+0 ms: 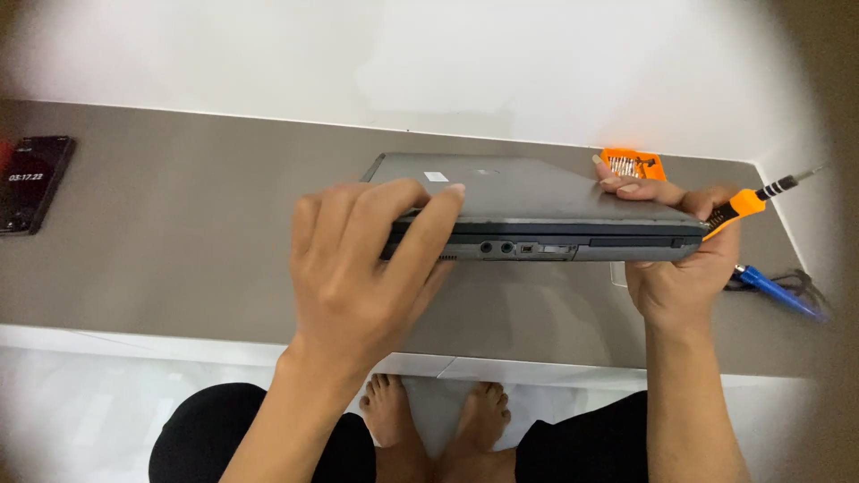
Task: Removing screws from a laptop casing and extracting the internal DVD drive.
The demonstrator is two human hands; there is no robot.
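A: Nearest the camera, what do you see?

B: The left hand [358, 268], fingers curled over the left end of a closed grey laptop [537, 210]: 4 fingers lie on the lid, and the thumb presses the front side by the ports.

A: And the right hand?

B: The right hand [684, 259] clamps the laptop's right end, fingertips on the lid, palm under the corner. It also pinches an orange-handled screwdriver [752, 199], whose tip points off toward the table's right edge.

A: Where does the laptop sit?

B: Over the middle of the grey table [179, 241], toward the back edge, front side tipped up facing the camera. Its long axis runs left to right, so it spans straight between the 2 hands, 1 at each end; neither is clearly nearer.

A: Anything else?

B: An orange bit case [633, 164] behind the right fingers, a blue tool [774, 288] near the right edge, and a dark phone [31, 183] at the left edge.
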